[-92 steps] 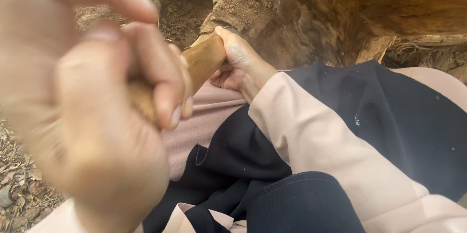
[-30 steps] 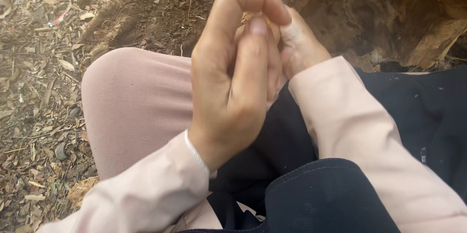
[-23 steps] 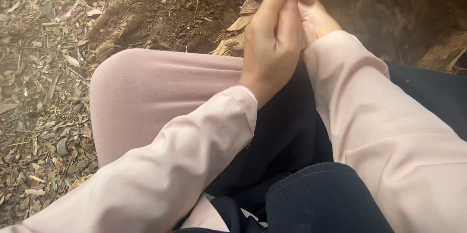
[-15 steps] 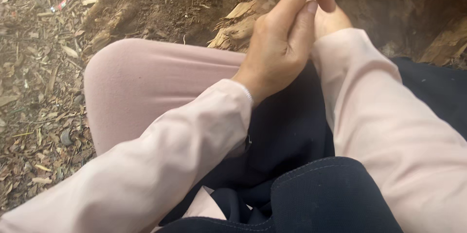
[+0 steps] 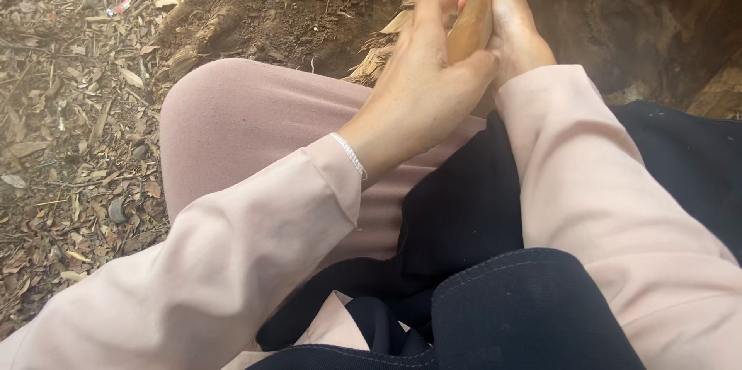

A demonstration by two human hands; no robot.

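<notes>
— Item: wooden stick (image 5: 470, 26), tan, upright between both palms. Grip?
— Left hand (image 5: 421, 95) and right hand (image 5: 516, 34) pressed flat on either side, fingers closed on it, likely to steady or roll it.
— Position?
— Twelve o'clock, above the pink knee (image 5: 232, 119).
— Surroundings?
— Earth bank (image 5: 618, 14) close at one o'clock; leaf litter (image 5: 69, 130) open at nine; black cloth (image 5: 464, 223) at six.

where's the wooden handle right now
In the head view it sits top centre-right: the wooden handle is clasped between the left hand and right hand, above the pink knee.
</notes>
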